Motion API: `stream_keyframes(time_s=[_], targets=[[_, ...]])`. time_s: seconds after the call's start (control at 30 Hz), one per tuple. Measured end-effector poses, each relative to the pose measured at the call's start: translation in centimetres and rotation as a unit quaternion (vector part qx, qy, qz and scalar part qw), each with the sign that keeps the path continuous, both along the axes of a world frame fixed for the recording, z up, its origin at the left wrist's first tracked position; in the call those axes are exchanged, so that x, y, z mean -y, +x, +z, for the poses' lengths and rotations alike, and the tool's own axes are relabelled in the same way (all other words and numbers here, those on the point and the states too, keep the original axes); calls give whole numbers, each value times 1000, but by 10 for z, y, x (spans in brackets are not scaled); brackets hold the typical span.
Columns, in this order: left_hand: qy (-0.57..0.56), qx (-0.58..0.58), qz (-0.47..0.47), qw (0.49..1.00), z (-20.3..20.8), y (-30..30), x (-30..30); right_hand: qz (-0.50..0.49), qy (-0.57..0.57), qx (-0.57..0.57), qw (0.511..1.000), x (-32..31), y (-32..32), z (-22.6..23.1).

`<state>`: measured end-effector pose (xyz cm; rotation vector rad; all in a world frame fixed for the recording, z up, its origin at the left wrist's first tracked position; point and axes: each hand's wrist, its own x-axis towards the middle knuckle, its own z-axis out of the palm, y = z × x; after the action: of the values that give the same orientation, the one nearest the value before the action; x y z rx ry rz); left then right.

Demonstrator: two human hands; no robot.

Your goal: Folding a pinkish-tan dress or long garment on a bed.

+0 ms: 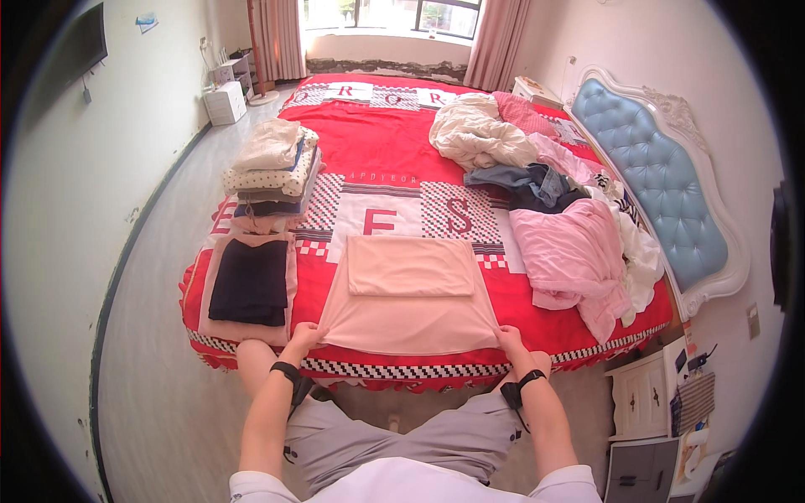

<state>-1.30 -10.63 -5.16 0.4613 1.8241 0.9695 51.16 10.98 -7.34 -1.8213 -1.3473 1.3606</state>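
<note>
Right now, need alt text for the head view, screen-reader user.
A person's left hand and right hand hold the near corners of a partly folded pale-pink cloth on a red patterned bedspread. Folded clothes stand stacked at left; rumpled laundry lies at right, beside a blue tufted headboard.

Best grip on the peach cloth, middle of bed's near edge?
Probably the two near corners of the peach cloth, pinched by both hands from the near side: its wide, thin edge spreads there, while the folded layer looks thicker and sits farther off.

Left forearm (267,415), right forearm (547,415) extended forward, well apart. Left hand (307,336), right hand (511,339) pinching, about level.
</note>
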Motion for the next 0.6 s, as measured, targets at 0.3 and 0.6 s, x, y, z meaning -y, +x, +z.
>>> stream_keyframes(time_s=[0.3, 0.6], targets=[[10, 9, 3, 1000, 21, 11, 31, -58, -57, -65, 995, 27, 17, 31], [8, -44, -87, 995, 46, 19, 60, -28, -125, 30, 991, 47, 22, 87]])
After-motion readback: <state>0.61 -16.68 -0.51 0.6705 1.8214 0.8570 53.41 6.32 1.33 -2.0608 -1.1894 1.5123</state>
